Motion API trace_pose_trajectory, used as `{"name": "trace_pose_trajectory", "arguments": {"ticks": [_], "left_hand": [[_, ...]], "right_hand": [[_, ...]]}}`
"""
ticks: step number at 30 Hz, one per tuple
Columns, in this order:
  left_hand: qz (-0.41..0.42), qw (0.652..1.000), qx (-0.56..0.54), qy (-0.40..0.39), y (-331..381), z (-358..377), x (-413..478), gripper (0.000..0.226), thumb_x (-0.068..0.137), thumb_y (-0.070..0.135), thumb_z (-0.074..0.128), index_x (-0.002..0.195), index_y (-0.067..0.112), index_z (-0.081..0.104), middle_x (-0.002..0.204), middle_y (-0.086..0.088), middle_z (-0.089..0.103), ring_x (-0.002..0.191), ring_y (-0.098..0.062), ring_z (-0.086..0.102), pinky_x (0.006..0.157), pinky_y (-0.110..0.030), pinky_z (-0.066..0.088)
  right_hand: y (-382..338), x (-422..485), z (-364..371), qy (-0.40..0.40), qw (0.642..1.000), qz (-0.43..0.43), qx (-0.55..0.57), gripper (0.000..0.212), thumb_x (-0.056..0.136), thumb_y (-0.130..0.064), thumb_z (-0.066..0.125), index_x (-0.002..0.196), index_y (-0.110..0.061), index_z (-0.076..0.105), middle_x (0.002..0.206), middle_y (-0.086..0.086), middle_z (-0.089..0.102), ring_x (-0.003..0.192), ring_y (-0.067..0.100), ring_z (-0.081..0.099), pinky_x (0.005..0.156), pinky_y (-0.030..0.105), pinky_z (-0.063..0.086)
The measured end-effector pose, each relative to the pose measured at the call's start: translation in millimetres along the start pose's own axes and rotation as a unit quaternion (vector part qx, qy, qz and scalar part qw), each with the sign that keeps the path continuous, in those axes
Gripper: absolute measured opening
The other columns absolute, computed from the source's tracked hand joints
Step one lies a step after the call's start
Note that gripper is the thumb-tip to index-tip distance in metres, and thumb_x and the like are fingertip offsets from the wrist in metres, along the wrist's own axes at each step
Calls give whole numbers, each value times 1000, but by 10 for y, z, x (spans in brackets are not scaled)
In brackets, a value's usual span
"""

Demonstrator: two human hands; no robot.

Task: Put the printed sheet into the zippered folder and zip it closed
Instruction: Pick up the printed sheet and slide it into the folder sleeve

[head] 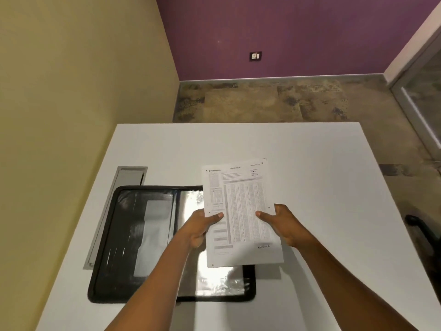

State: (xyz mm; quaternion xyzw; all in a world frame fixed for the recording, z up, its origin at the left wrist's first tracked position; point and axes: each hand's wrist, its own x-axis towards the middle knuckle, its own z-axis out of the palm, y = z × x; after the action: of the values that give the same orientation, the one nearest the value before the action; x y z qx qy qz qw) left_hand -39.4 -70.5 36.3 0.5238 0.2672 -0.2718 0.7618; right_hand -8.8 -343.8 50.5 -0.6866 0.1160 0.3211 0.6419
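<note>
A white printed sheet (pixel 242 211), covered in rows of small marks, is held in the air above the table. My left hand (pixel 202 226) grips its left edge and my right hand (pixel 285 224) grips its right edge, thumbs on top. Below and to the left lies the black zippered folder (pixel 133 240), opened flat. Its left half is dark with pockets. Its right half carries shiny clear sleeves and is partly hidden by the sheet and my left arm.
The white table (pixel 322 187) has a grey cable slot (pixel 117 211) along its left side, touching the folder's far left corner. A yellow wall runs on the left and a purple wall stands behind. A dark chair part (pixel 420 228) shows at the right edge.
</note>
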Motion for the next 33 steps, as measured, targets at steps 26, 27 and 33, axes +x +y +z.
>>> {"name": "trace_pose_trajectory", "arguments": {"ticks": [26,27,33], "left_hand": [[214,731,617,198,445,-1290,996,18,98,21,64,102,14,81,108,0,68,96,-22,67,79,-39,59],[227,720,627,193,444,-1300,996,19,98,22,65,106,16,82,110,-1,69,99,-23,67,80,-39,59],[258,718,620,186,429,-1299,981,14,95,19,68,96,14,82,105,-2,71,97,-23,65,76,-36,55]], "right_hand": [[-107,710,201,116,993,15,20,24,91,-25,79,114,-23,74,109,-8,81,102,10,76,84,20,57],[-124,717,199,115,993,14,23,25,91,-24,79,116,-23,73,110,-8,80,103,9,76,85,21,57],[-192,775,141,112,993,4,32,27,91,-22,79,117,-22,73,114,-6,80,105,9,76,83,15,59]]}}
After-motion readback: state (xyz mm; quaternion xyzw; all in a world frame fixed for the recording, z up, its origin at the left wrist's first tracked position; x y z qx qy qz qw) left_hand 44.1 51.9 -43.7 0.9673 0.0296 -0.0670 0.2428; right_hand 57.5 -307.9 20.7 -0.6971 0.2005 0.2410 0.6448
